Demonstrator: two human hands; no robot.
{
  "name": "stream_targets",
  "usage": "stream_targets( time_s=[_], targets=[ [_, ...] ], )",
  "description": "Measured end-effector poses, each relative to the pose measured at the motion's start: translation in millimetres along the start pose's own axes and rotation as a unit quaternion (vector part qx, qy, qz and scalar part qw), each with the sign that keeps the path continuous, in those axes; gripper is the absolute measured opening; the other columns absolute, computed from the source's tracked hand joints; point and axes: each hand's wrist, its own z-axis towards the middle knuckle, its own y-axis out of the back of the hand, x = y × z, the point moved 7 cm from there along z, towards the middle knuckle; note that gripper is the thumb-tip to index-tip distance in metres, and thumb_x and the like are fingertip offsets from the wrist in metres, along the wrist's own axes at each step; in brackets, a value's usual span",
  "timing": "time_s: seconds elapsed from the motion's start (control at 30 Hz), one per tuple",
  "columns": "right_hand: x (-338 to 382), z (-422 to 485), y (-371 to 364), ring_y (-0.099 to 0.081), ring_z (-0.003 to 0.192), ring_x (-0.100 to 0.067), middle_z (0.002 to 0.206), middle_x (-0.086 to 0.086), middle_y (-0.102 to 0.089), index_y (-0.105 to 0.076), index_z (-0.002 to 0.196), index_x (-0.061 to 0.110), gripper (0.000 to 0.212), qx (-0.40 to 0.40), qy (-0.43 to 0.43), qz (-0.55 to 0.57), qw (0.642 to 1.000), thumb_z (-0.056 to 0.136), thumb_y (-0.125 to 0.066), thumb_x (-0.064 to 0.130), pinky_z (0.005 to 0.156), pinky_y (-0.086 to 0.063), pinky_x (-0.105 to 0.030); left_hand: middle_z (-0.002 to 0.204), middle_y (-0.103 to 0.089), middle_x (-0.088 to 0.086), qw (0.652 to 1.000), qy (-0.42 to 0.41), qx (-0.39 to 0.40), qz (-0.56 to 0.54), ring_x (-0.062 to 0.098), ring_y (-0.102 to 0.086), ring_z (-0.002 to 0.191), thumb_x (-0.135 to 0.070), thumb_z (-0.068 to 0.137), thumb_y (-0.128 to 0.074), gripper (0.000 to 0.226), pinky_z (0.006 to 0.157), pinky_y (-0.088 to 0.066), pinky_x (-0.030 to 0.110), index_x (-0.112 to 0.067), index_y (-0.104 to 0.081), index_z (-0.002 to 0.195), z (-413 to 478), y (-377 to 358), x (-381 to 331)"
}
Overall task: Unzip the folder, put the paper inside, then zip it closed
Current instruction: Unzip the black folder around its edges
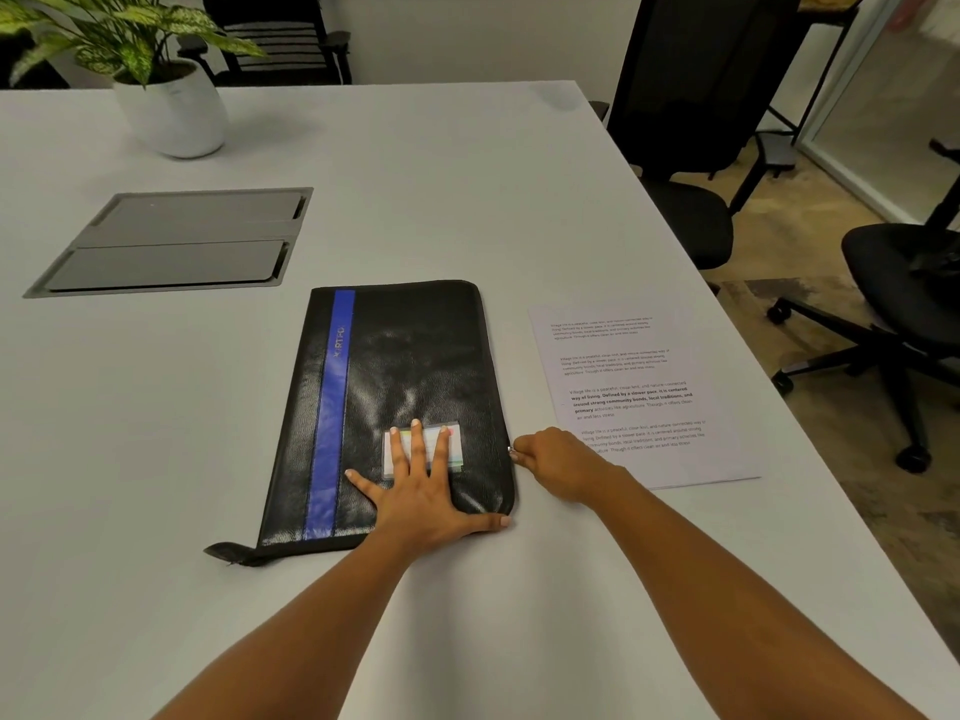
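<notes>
Two bare forearms are extended from the near edge of the tabletop [156,459] toward a black folder [415,356]. The left hand [426,491] is laid flat on the folder's near right part, palm down, fingers spread, with three fingertips resting on a small clear card pocket [452,439] and the thumb stretched along the folder's near right corner. The right hand [556,465] is closed in a pinch at the folder's right edge, where a small metal zipper pull [511,451] is gripped between thumb and forefinger. The folder is lying flat near the middle of the tabletop, with a blue stripe [332,407] running along its left side and a short black tab [228,553] protruding at its near left corner. A printed sheet of paper [639,366] is laid just beside the folder, toward the tabletop's right edge, partly covered by the right wrist. Farther back on the left, a grey recessed cable hatch [176,241] is set into the surface, its two lids shut. At the far left corner a white pot [171,111] with a leafy plant [119,28] is placed. Black office chairs [691,148] are seen beyond the right edge, on a brownish floor.
</notes>
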Motion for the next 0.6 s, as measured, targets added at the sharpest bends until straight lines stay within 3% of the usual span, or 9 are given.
stream_targets(
  time_s=[0.07, 0.17, 0.3, 0.4, 0.47, 0.53, 0.6],
  targets=[
    [0.1, 0.1, -0.1, -0.043, 0.068, -0.022, 0.061, -0.003, -0.049, -0.025, 0.054, 0.028, 0.046, 0.002, 0.008, -0.005, 1.000, 0.098, -0.040, 0.024, 0.065, -0.030, -0.028, 0.146, 0.042, 0.003, 1.000, 0.001, 0.002, 0.005, 0.029, 0.038, 0.135, -0.099, 0.016, 0.000, 0.145, 0.094, 0.012, 0.077, -0.029, 0.033, 0.139, -0.2, 0.1, -0.3],
    [1.3, -1.5, -0.1, -0.042, 0.068, -0.022, 0.055, 0.008, -0.034, -0.024, 0.055, 0.027, 0.046, 0.016, 0.017, -0.011, 1.000, 0.098, -0.041, 0.024, 0.064, -0.028, -0.028, 0.143, 0.046, 0.002, 1.000, 0.000, 0.000, 0.011, 0.030, 0.038, 0.134, -0.099, 0.014, 0.004, 0.146, 0.094, 0.012, 0.077, -0.028, 0.033, 0.139, 0.1, 0.3, -1.4],
    [1.7, -6.1, -2.9, -0.041, 0.069, -0.020, 0.062, -0.004, -0.046, -0.034, 0.063, 0.018, 0.036, 0.015, 0.031, -0.007, 0.999, 0.098, -0.040, 0.023, 0.065, -0.027, -0.027, 0.145, 0.044, 0.003, 1.000, 0.001, -0.002, 0.013, 0.030, 0.038, 0.135, -0.099, 0.015, 0.004, 0.146, 0.094, 0.012, 0.077, -0.028, 0.033, 0.139, 0.2, 0.2, -2.2],
    [1.4, -6.1, -3.3, -0.042, 0.071, -0.020, 0.062, 0.001, -0.042, -0.035, 0.064, 0.018, 0.035, 0.016, 0.035, 0.000, 0.999, 0.098, -0.040, 0.023, 0.065, -0.027, -0.026, 0.146, 0.042, 0.003, 1.000, 0.000, -0.004, 0.016, 0.030, 0.037, 0.135, -0.099, 0.018, 0.001, 0.144, 0.094, 0.012, 0.077, -0.028, 0.032, 0.139, 0.1, 0.1, -2.3],
    [1.8, -7.8, -4.1, -0.043, 0.072, -0.021, 0.064, -0.006, -0.050, -0.046, 0.070, 0.012, 0.030, 0.024, 0.037, 0.004, 0.999, 0.098, -0.040, 0.022, 0.065, -0.027, -0.026, 0.146, 0.042, 0.003, 1.000, 0.002, -0.006, 0.019, 0.030, 0.037, 0.135, -0.100, 0.020, -0.001, 0.143, 0.095, 0.012, 0.077, -0.028, 0.032, 0.140, 0.5, -0.5, -1.7],
    [2.9, -11.2, -6.7, -0.045, 0.073, -0.025, 0.082, -0.022, -0.061, -0.055, 0.084, 0.003, 0.028, 0.034, 0.040, 0.001, 0.999, 0.098, -0.039, 0.022, 0.066, -0.028, -0.026, 0.147, 0.041, 0.003, 1.000, 0.006, -0.006, 0.022, 0.031, 0.036, 0.136, -0.100, 0.032, -0.013, 0.138, 0.095, 0.012, 0.076, -0.028, 0.030, 0.141, 0.8, -0.8, -0.9],
    [3.3, -14.7, -8.3, -0.045, 0.072, -0.025, 0.090, -0.026, -0.062, -0.053, 0.084, 0.006, 0.026, 0.036, 0.046, -0.006, 0.998, 0.098, -0.039, 0.022, 0.066, -0.028, -0.026, 0.148, 0.040, 0.003, 1.000, 0.010, -0.006, 0.019, 0.030, 0.035, 0.136, -0.097, 0.046, -0.029, 0.131, 0.096, 0.012, 0.076, -0.028, 0.028, 0.142, 0.8, -1.6, -1.0]
  ],
)
